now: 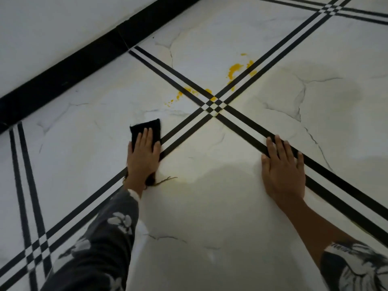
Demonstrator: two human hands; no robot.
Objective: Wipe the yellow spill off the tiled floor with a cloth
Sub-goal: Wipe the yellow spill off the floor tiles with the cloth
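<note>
Cloth [145,125], black, under left hand [143,153]; yellow spill [235,69] higher in the frame, untouched by it.
Left hand lies flat, fingers straight and close together, pressing the cloth to the tiled floor [210,206] left of centre; the cloth's right edge meets a double black stripe, and a frayed thread [165,179] trails from its near end by the wrist. Right hand [283,168], palm down with fingers straight and slightly spread, rests on bare floor right of centre, its fingertips across a black stripe, holding nothing. Spill sits in patches around the stripe crossing [214,106]: largest patch up and to the right, smaller flecks up and to the left, all apart from the cloth. Black skirting [63,78] runs diagonally across upper left, white wall [42,28] above. Left sleeve [105,238] and right sleeve [352,267]: dark fabric, white flower print.
</note>
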